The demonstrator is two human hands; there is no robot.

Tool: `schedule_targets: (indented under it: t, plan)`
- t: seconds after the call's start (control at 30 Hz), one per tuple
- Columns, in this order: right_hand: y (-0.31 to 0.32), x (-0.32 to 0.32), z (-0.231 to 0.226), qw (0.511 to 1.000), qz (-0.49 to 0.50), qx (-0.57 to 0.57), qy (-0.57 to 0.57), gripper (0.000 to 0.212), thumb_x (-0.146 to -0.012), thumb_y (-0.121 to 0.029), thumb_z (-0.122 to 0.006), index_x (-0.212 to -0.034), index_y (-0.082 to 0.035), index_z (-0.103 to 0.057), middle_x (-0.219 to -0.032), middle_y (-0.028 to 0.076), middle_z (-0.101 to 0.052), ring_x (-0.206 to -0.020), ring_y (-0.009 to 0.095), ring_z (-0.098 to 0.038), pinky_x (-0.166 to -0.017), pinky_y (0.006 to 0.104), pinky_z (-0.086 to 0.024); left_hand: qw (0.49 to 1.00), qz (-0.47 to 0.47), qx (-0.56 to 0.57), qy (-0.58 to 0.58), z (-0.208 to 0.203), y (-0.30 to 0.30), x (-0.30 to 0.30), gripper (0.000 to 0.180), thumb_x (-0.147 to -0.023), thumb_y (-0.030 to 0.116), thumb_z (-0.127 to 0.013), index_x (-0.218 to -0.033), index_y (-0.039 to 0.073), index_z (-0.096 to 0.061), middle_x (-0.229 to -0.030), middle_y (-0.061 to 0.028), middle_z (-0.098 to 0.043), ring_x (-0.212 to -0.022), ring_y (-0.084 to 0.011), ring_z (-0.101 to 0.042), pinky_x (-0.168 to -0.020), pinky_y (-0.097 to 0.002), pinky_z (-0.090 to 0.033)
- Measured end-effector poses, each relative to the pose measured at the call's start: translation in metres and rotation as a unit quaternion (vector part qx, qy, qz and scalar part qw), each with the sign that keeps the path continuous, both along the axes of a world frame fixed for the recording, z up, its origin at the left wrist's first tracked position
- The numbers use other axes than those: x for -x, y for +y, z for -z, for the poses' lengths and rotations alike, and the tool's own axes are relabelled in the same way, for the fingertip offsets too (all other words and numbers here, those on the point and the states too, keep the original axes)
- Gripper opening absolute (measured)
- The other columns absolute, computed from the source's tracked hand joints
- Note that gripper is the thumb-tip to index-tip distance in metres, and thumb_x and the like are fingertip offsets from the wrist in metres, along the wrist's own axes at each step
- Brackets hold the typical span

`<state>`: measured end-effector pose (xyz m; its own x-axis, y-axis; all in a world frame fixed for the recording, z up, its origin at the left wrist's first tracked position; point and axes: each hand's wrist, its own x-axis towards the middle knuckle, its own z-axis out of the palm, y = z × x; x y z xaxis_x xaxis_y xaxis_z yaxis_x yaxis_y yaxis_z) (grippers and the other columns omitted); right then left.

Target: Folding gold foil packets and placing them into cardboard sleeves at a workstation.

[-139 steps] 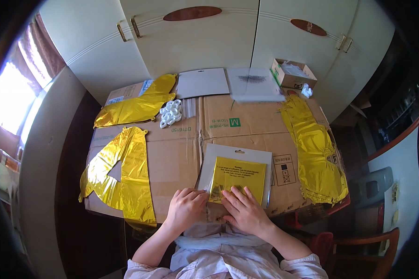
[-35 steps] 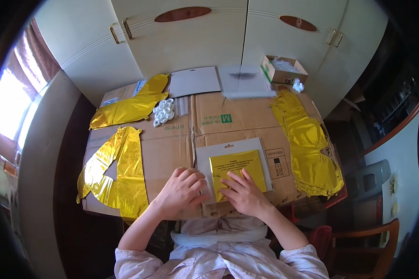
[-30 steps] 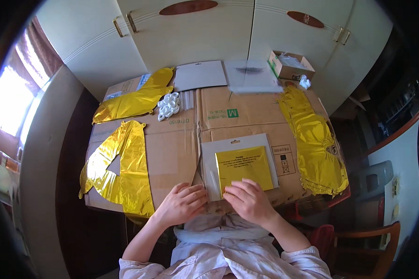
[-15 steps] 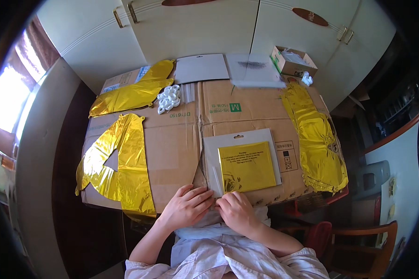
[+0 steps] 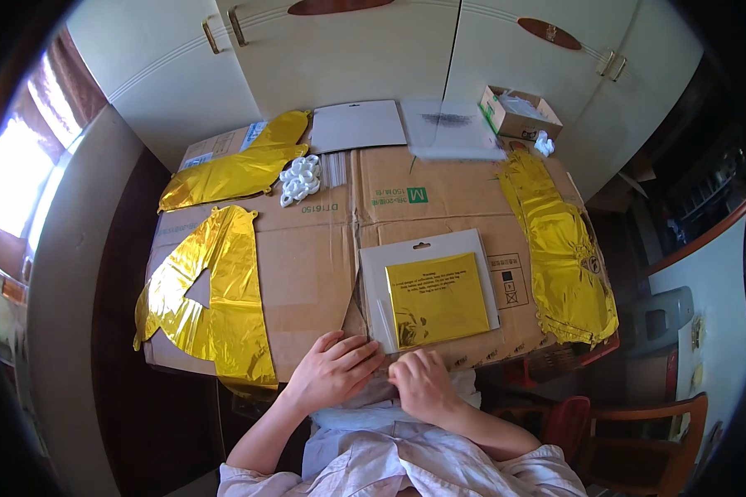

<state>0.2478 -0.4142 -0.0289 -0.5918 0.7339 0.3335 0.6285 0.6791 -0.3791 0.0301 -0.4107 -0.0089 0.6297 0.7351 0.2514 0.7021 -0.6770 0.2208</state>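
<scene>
In front of me lies a clear plastic bag [image 5: 379, 319] holding a white card [image 5: 373, 263] and a folded gold foil balloon [image 5: 439, 298]. My left hand [image 5: 337, 371] rests with fingers extended at the bag's lower left corner, by the cardboard's near edge. Just below the bag, my right hand [image 5: 425, 386] is closed, fingers curled toward the thumb; whatever it pinches, if anything, is hidden. A gold foil letter-shaped balloon [image 5: 239, 290] lies flat to the left. Behind it is a second flat foil balloon [image 5: 224, 178].
Brown cardboard [image 5: 307, 257] covers the table. White rings [image 5: 300, 180] are heaped beside clear straws [image 5: 334, 168]. At the back are a white card sheet [image 5: 358, 126], clear bags [image 5: 452, 132] and a small carton [image 5: 522, 113]. A stack of gold foil [image 5: 559, 257] lies on the right.
My right hand has drawn slightly right and down, apart from the left hand's fingertips. The left hand stays almost where it was.
</scene>
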Motion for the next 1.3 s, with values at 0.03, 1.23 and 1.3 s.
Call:
schedule_targets:
  t: [0.03,1.23,1.3]
  plan:
    - [-0.001,-0.005,0.000,0.999,0.009,0.006,0.037,0.009,-0.085,-0.013,-0.062,-0.088,-0.009,-0.055,-0.088,0.007,-0.054,-0.085,0.026,-0.054,-0.079,0.0399,-0.040,1.000,0.001,0.002,0.000,-0.001,0.000,0.000,0.035,-0.083,0.025,-0.069,-0.118,0.017,-0.067,-0.127,0.0011,-0.061,-0.120,-0.0165,-0.055,-0.103,-0.0414,-0.041]
    - [-0.014,-0.297,-0.052,0.665,0.178,-0.010,0.725,0.017,-0.100,-0.023,-0.055,-0.095,-0.008,-0.047,-0.085,0.000,-0.043,-0.064,0.008,-0.035,-0.056,0.0223,-0.032,0.999,0.003,-0.025,0.029,0.000,-0.015,-0.005,0.041,-0.078,0.040,-0.075,-0.108,0.013,-0.064,-0.122,-0.0037,-0.059,-0.121,-0.0220,-0.053,-0.102,-0.0470,-0.040]
    - [-0.018,-0.277,-0.048,0.755,0.279,-0.010,0.594,0.030,-0.092,-0.033,-0.065,-0.097,-0.008,-0.049,-0.089,0.002,-0.047,-0.068,0.011,-0.041,-0.061,0.0234,-0.037,0.998,-0.007,-0.045,0.031,0.005,-0.017,-0.007,0.039,-0.078,0.038,-0.075,-0.106,0.014,-0.064,-0.121,-0.0035,-0.060,-0.119,-0.0218,-0.054,-0.101,-0.0469,-0.041]
